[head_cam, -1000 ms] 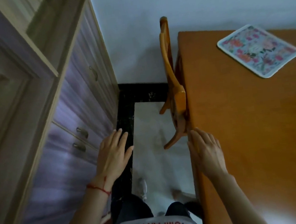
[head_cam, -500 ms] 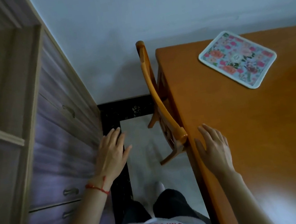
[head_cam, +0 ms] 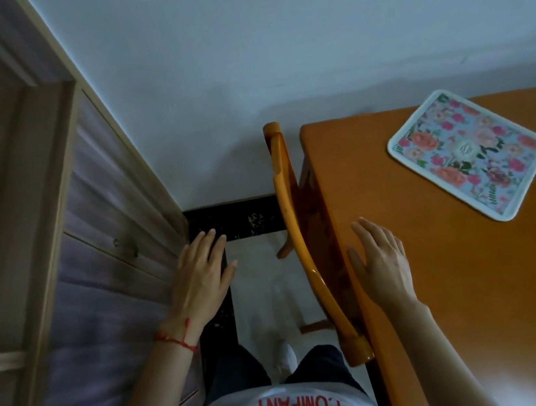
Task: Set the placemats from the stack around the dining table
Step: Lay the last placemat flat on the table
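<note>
A floral placemat (head_cam: 470, 155) with a white border lies flat near the far right of the orange wooden dining table (head_cam: 457, 280). My right hand (head_cam: 382, 264) hovers with fingers straight over the table's left edge, holding nothing, well short of the placemat. My left hand (head_cam: 201, 279) is spread flat and empty over the floor gap beside the cabinet. No stack of placemats is in view.
An orange wooden chair (head_cam: 302, 242) is tucked against the table's left side, between my hands. A lilac cabinet with drawers (head_cam: 104, 265) lines the left. A narrow strip of floor (head_cam: 260, 282) runs ahead to a pale wall (head_cam: 273, 48).
My view has moved forward along the table's side; the chair and placemat now sit closer. A second placemat at the right edge has left the view. Both hands stay spread and empty.
</note>
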Tool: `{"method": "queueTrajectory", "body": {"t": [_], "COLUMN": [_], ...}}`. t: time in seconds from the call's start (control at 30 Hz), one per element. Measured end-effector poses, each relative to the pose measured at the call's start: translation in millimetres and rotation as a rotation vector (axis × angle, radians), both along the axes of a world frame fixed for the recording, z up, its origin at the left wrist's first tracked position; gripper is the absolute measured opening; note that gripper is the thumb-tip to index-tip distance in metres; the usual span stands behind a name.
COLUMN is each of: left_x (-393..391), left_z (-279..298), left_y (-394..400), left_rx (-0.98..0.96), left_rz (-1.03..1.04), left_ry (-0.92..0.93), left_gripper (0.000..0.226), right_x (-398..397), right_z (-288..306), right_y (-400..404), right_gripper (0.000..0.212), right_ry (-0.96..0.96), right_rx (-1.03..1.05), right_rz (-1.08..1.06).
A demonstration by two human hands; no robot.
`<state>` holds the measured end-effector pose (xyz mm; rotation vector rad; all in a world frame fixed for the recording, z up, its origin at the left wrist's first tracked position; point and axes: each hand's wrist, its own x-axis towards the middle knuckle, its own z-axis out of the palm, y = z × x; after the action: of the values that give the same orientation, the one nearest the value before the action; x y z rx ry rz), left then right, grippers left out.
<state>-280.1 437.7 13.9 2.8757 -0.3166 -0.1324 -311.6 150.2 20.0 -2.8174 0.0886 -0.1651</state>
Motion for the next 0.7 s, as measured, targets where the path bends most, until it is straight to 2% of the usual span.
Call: {"method": "queueTrajectory", "body": {"t": [0.27, 0.7], "left_x": [81, 237], "left_z": [-6, 16], "left_y": [-5, -20], "left_rx": [-0.006, 0.014], "left_rz": [-0.137, -0.457], "left_ry": [0.013, -0.080], "left_gripper": [0.065, 0.061], "right_x": [47, 92], "right_z": [-4, 9], "right_y": [4, 19], "right_gripper": [0.045, 0.046], "right_ry": [-0.011, -0.011], "right_rx": [-0.019, -0.066], "right_rz": [-0.079, -0.402]}}
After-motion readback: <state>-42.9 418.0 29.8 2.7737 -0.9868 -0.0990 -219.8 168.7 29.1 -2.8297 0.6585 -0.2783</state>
